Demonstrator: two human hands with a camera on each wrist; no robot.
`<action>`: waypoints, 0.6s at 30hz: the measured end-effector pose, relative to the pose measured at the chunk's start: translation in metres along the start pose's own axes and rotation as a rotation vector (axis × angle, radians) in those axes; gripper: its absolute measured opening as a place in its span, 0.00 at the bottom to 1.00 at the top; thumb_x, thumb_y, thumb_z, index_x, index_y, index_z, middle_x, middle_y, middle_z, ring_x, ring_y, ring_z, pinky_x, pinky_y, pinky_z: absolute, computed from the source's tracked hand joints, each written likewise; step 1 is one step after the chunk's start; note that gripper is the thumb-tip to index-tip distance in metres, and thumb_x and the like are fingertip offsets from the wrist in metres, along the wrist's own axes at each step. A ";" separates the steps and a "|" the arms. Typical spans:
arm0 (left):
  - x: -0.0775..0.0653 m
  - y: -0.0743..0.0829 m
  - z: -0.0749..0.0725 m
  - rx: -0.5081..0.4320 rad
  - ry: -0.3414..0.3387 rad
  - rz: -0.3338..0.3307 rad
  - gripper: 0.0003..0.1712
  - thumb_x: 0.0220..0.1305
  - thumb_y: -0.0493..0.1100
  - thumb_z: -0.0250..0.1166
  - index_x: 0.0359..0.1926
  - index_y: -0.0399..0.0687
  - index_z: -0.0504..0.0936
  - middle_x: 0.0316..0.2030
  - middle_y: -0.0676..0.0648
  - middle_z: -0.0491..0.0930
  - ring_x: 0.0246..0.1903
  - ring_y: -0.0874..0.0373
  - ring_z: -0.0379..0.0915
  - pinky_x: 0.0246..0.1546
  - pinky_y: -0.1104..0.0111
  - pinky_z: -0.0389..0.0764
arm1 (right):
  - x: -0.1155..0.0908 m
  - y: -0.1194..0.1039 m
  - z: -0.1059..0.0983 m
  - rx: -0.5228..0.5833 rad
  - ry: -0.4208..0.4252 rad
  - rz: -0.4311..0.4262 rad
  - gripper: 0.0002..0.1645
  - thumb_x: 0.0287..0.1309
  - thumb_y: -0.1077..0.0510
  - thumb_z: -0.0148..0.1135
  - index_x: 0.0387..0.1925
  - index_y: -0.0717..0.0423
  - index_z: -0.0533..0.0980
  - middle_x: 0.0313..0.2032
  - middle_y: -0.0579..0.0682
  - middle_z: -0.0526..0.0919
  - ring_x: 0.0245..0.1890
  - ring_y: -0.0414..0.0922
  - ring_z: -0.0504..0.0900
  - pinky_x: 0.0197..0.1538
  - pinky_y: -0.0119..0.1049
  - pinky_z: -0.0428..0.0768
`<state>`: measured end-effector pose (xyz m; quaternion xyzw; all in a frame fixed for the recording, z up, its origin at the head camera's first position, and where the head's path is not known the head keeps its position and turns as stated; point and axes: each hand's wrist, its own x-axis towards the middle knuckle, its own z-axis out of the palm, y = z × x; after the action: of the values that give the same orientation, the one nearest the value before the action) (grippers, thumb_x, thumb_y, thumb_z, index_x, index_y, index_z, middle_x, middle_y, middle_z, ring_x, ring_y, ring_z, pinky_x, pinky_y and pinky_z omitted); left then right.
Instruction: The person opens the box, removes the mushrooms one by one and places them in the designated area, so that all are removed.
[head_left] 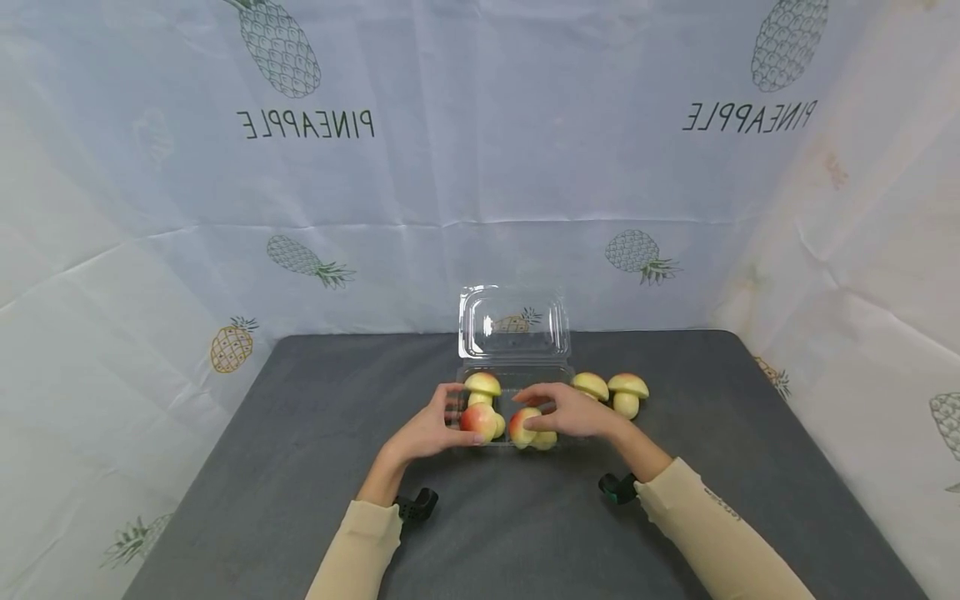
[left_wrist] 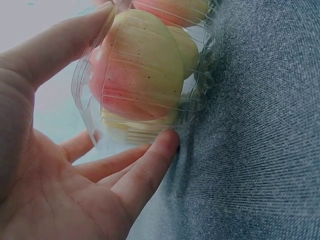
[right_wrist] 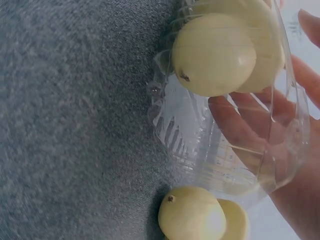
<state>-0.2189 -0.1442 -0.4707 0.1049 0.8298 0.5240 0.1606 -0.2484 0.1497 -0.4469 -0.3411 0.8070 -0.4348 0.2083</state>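
A clear plastic clamshell box stands on the dark grey table with its lid raised at the back. Its left side holds two mushroom-shaped pieces with yellow-red caps, one farther back and one in front. My left hand grips the box's front left corner, thumb at the rim and fingers along the wall. Inside the box, my right hand holds another mushroom-shaped piece, which lies on its side near the front; its pale stem shows through the wall.
Two more mushroom-shaped pieces stand right of the box, one partly behind my right hand and one beside it. A white cloth printed with pineapples hangs behind the table and along its sides.
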 end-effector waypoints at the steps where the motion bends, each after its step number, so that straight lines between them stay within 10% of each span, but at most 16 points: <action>1: 0.000 0.000 0.000 -0.001 0.000 0.000 0.56 0.56 0.49 0.79 0.75 0.42 0.52 0.65 0.34 0.66 0.65 0.38 0.66 0.58 0.47 0.75 | 0.001 0.001 0.001 -0.004 -0.001 0.000 0.32 0.72 0.51 0.62 0.68 0.68 0.70 0.65 0.67 0.73 0.63 0.59 0.75 0.62 0.55 0.76; 18: 0.001 -0.003 0.001 -0.004 0.014 0.016 0.56 0.55 0.50 0.79 0.74 0.43 0.54 0.64 0.35 0.67 0.64 0.39 0.68 0.58 0.47 0.75 | 0.006 0.006 0.005 -0.070 -0.012 -0.011 0.29 0.69 0.53 0.65 0.65 0.66 0.74 0.61 0.62 0.78 0.61 0.58 0.76 0.60 0.56 0.75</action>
<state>-0.2193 -0.1445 -0.4735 0.1076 0.8290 0.5276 0.1507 -0.2510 0.1448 -0.4549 -0.3550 0.8187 -0.4053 0.1987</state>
